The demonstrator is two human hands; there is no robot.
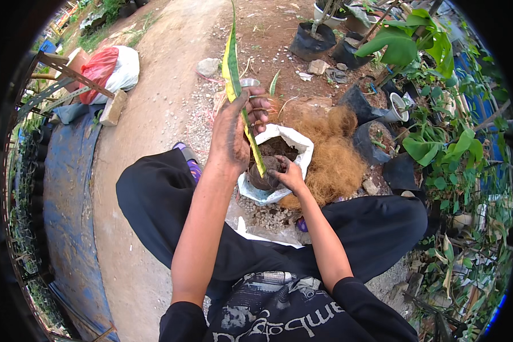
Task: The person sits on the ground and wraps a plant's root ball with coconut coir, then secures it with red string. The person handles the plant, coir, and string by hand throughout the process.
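My left hand [239,124] holds a long snake plant leaf [232,64], green with yellow edges, resting between the thumb and the palm with the fingers partly curled. The leaf stands nearly upright, and its lower end reaches down in front of a dark round ball of soil or fiber [263,177]. My right hand [287,173] has its thumb and fingertips at the side of this ball, beside the leaf's lower end. Both lie over an open white plastic sack [304,147] that holds dark soil [282,146]. Whether the leaf's end touches the ball cannot be told.
Brown coconut fiber [335,158] is heaped against the sack's right side. Black grow bags [312,42] with plants stand at the upper right. A stone [207,67], a small clear cup [249,82] and another small leaf [274,83] lie beyond my hands. A metal frame [75,77] stands at the left.
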